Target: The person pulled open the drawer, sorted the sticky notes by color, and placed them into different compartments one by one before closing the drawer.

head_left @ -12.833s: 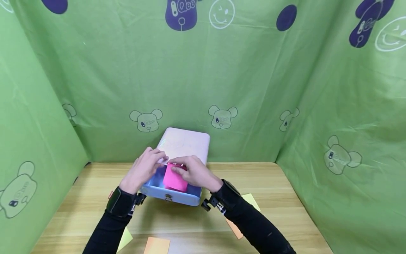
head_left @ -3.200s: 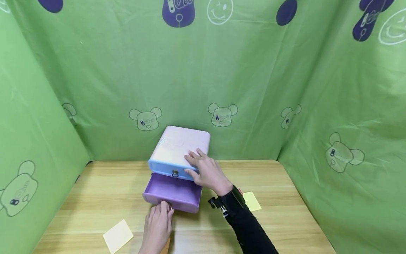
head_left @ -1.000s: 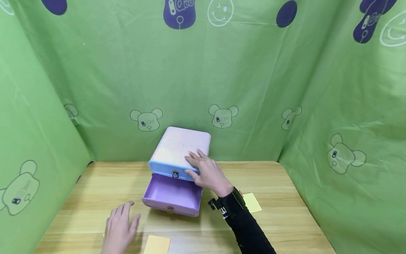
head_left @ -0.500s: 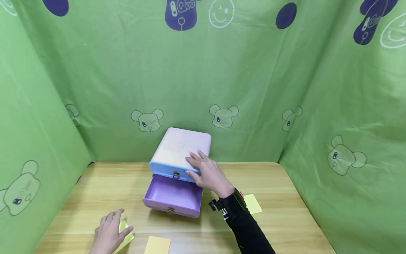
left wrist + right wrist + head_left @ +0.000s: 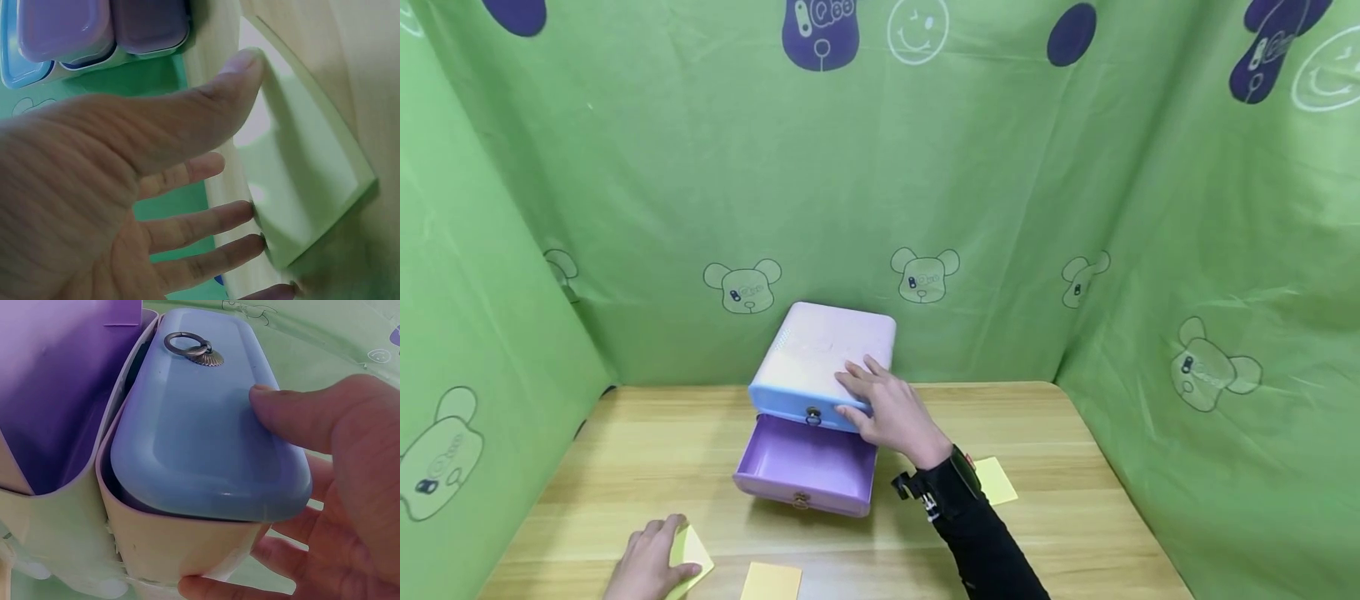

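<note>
My left hand (image 5: 646,560) is over a yellow sticky note pad (image 5: 696,552) at the front left. In the left wrist view, the thumb lies against the pad (image 5: 312,150) and fairly straight fingertips meet its edge. My right hand (image 5: 895,412) rests on a small two-drawer box (image 5: 827,342) with a pale pink top. Its thumb touches the closed blue drawer (image 5: 200,431), while spread fingers lie along the box's top. Below, the purple drawer (image 5: 812,458) is pulled out with nothing visible inside; its ring handle (image 5: 801,501) hangs on the front.
An orange sticky note pad (image 5: 772,581) lies at the front edge of view. Another yellow pad (image 5: 996,481) is to the right, partly behind the right wrist. Green cloth (image 5: 865,183) walls the wooden table (image 5: 1045,517) on the back and both sides.
Earlier a pink pad was in the blue drawer, now closed. My left hand has let go of the purple drawer's ring and moved left to the yellow pad. The right hand stays on the box.
</note>
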Motion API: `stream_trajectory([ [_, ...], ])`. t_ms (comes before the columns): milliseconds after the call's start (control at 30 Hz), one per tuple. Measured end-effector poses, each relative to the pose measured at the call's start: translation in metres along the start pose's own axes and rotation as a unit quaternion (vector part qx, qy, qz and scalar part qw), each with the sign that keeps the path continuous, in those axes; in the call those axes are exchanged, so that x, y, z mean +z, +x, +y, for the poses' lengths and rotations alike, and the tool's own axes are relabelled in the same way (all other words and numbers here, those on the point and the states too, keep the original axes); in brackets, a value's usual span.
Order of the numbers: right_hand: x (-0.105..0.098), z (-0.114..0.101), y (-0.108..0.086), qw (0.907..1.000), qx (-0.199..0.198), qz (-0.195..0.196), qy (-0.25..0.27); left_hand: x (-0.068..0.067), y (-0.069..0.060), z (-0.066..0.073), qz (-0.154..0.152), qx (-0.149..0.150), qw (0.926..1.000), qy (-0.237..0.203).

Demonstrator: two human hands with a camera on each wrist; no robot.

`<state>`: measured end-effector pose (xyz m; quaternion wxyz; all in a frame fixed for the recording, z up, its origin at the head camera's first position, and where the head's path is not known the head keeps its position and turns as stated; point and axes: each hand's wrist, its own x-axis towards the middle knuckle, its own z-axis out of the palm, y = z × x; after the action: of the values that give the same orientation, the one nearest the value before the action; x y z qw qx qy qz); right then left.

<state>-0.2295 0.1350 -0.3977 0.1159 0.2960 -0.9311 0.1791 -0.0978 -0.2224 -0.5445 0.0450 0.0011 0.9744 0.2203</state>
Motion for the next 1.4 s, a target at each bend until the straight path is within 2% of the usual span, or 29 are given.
stream_trajectory([
  [500, -0.0017, -0.0012, -0.0010, 1.0000, 0.006, -0.003, 0.003, 0.0023, 0.0000, 0.0001, 0.017, -0.001, 0.9997, -0.016],
  [800, -0.0001, -0.0010, -0.0026, 0.9999, 0.009, -0.004, 0.006, 0.0041, -0.0015, -0.0004, 0.004, -0.028, 0.9994, -0.019],
  [1067, -0.0005, -0.0012, -0.0013, 0.9999, 0.011, -0.004, 0.007, 0.0025, -0.0018, 0.0041, 0.026, -0.047, 0.9984, -0.018],
  [1267, 0.0007, 0.0001, -0.0022, 0.9999, 0.011, -0.006, 0.007, 0.0013, -0.0037, 0.0006, 0.015, -0.047, 0.9983, -0.029],
  [1400, -0.0005, 0.0002, -0.0024, 0.9999, 0.010, -0.004, 0.010, -0.0006, -0.0031, -0.0007, 0.008, -0.048, 0.9972, -0.057],
])
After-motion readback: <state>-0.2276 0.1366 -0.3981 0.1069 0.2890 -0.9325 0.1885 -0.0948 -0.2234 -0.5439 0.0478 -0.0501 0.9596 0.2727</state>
